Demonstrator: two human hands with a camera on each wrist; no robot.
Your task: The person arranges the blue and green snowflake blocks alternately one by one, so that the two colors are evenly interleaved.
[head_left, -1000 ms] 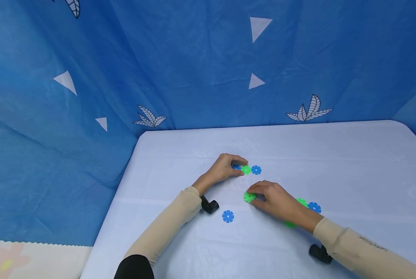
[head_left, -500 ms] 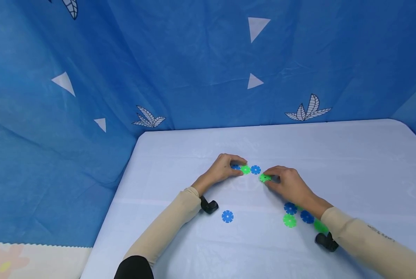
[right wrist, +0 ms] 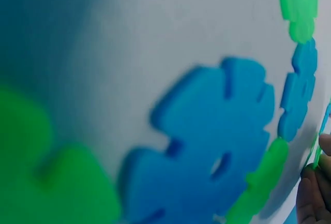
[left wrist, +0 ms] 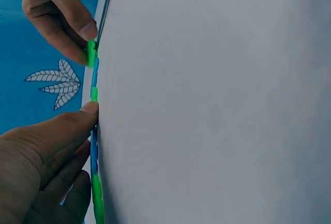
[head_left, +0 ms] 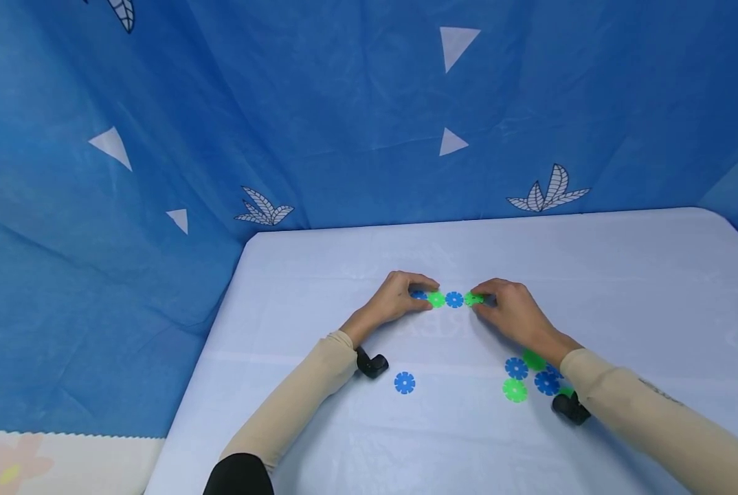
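Observation:
A row of notched plastic snowflake discs, alternating blue and green, lies across the white table [head_left: 319, 275]. My left hand [head_left: 391, 300] pinches a green disc [head_left: 435, 300] in that row between thumb and fingers. It partly covers a blue disc [head_left: 418, 295] on its left; the left wrist view shows another green disc [left wrist: 98, 198] by its palm. Between my hands a blue disc [head_left: 454, 300] stays uncovered. At the row's right end my right hand [head_left: 515, 313] pinches a green disc [head_left: 473, 299] close beside that blue one. Whether their notches interlock is too small to tell.
Near my right forearm lie several loose discs, among them a blue one [head_left: 516, 368] and a green one [head_left: 515, 390], partly hidden by the sleeve. A single blue disc [head_left: 405, 383] lies nearer the front. Behind the table hangs a blue curtain [head_left: 356, 124].
My right hand has carried the green disc up and rightward from the middle of the table to the right end of the row. The left hand keeps its place.

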